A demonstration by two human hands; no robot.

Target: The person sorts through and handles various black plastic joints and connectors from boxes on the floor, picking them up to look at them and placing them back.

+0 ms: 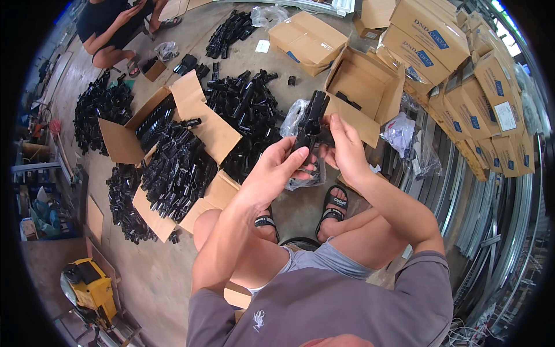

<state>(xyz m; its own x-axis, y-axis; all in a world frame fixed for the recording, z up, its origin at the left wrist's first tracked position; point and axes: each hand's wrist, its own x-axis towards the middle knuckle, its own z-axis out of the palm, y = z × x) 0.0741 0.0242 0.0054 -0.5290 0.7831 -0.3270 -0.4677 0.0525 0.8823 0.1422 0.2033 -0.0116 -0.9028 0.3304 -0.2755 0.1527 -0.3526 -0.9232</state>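
Note:
A long, glossy black plastic part (313, 117) is held up in front of me, tilted with its far end up and to the right. My left hand (281, 163) grips its near end, thumb on top and fingers curled beneath. From the other side my right hand (345, 143) closes on it with bent fingers; some fingertips are hidden behind the part. Just beyond my hands stands an open cardboard box (370, 87) with a few black pieces inside. A clear plastic bag (295, 118) lies below and left of the part.
Heaps of similar black parts (245, 107) cover the floor to the left, around an opened carton (222, 130). Stacked cartons (425, 43) and metal profiles (462, 191) line the right. Another person (113, 32) sits at far left. A yellow machine (95, 289) stands at lower left.

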